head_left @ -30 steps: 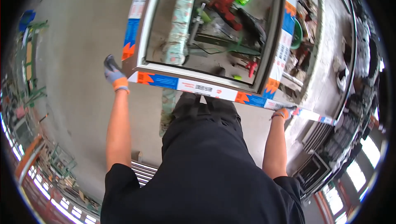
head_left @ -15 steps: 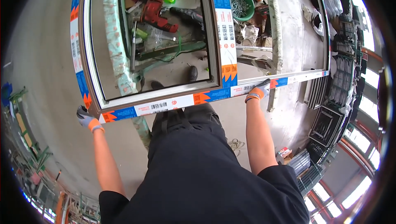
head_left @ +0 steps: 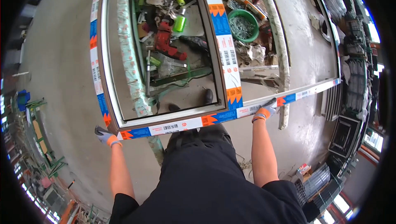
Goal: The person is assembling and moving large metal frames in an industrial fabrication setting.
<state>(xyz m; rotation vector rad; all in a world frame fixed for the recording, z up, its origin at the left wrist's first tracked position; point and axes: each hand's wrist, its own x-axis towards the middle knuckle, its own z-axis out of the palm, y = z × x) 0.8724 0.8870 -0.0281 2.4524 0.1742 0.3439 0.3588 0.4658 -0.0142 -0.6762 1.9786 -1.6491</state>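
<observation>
A large window frame (head_left: 177, 126), wrapped in blue, white and orange protective film, spans in front of me over two padded supports. My right hand (head_left: 266, 109), in a grey and orange glove, is closed over its near rail, right of the middle bar. My left hand (head_left: 107, 136), gloved alike, is at the near left corner of the frame. Its dark fingertips stretch out past the corner, and the palm side looks close against it; whether it touches is hard to tell. Through the left opening show a red power drill (head_left: 168, 40) and a bright green bottle (head_left: 180, 23).
A green bowl of screws (head_left: 243, 26) lies among clutter beneath the right opening. The left padded support (head_left: 128, 55) and the right one (head_left: 278, 38) run away from me. Racks with stacked profiles (head_left: 355, 79) line the right side. A dark frame (head_left: 344, 136) leans nearby.
The whole view has shifted, so frame, tools and hands sit lower and farther right. My left fingertips point farther outward from the corner. My right hand keeps its place on the rail.
</observation>
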